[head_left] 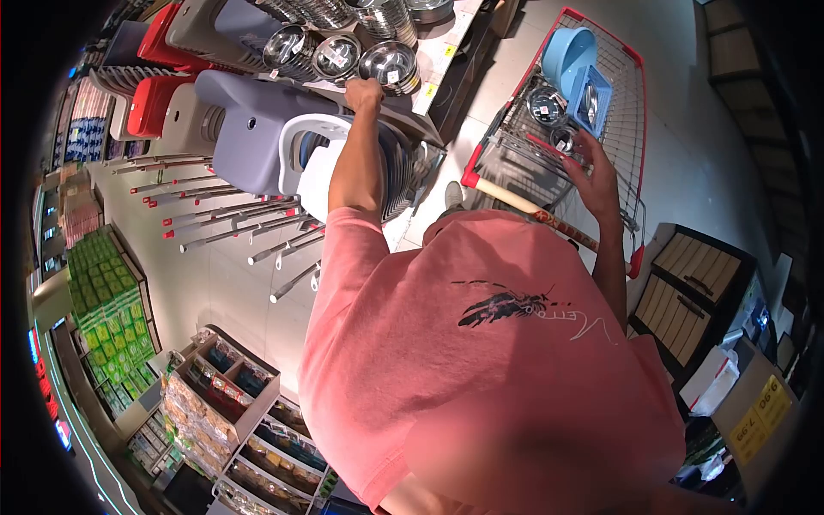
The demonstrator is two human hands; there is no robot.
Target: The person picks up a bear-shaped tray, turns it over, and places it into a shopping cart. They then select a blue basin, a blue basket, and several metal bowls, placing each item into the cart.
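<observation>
My left hand reaches to the shelf with its fingers curled against the near rim of a shiny steel bowl, the top one of a stack. Beside it stand more steel bowls, nested and bearing price stickers. My right hand hovers above the handle end of a shopping cart, fingers apart and holding nothing I can see. Just beyond its fingertips lies a small metal bowl. Deeper in the cart are a larger steel bowl, a light blue basin and a blue basket.
Stacked plastic stools and a white chair stand below the shelf, close under my left arm. Mop-like poles stick out nearby. A slatted cabinet stands at right, and packaged goods fill racks at lower left.
</observation>
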